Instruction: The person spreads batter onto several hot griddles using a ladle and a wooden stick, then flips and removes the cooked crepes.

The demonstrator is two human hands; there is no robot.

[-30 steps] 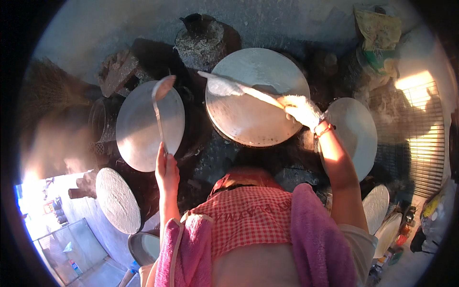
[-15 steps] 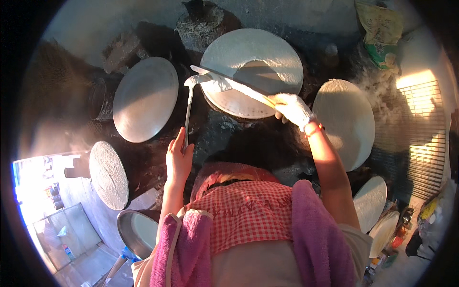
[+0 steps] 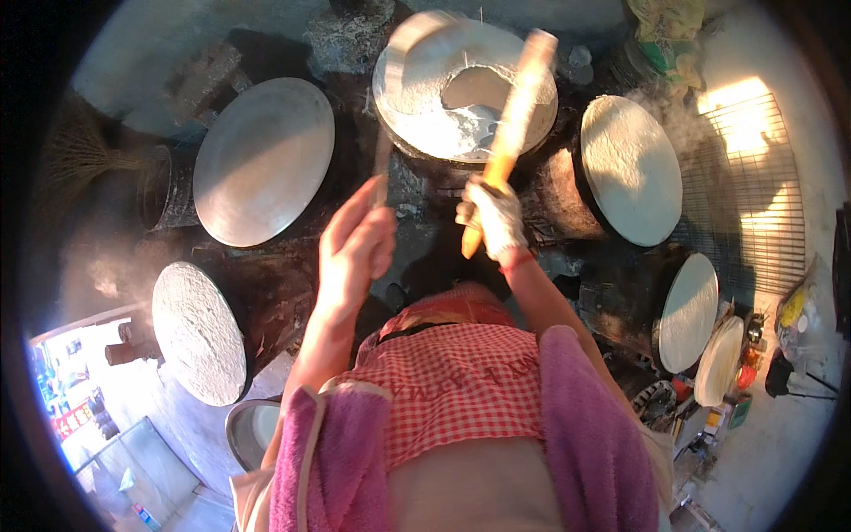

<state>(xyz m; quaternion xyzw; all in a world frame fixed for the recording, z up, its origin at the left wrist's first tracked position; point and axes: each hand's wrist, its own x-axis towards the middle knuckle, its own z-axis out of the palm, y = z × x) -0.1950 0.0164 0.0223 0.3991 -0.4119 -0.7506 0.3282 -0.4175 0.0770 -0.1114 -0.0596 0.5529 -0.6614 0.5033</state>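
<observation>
A round griddle (image 3: 483, 89) stands straight ahead, with a ring of white batter (image 3: 519, 49) around its bare middle. Wet batter is pooled on the near side. My left hand (image 3: 356, 244) is closed around the handle of a ladle (image 3: 382, 158), its upper part smeared by motion at the griddle's left side. In a white glove, my right hand (image 3: 495, 215) grips the yellow handle of a long flat wooden scraper (image 3: 523, 102). The blade, coated white, tilts up and rightward over the griddle.
A bare griddle (image 3: 264, 164) is at left; white-coated griddles lie at right (image 3: 632, 173), lower left (image 3: 199, 332) and lower right (image 3: 689, 315). Steam rises by a wire rack (image 3: 753, 204) at far right. A metal basin (image 3: 253, 430) with white liquid sits low left.
The scraper has swung from lying leftward against the ladle to pointing up. My right hand has moved left and nearer me. The ladle has moved right. The whole view has shifted.
</observation>
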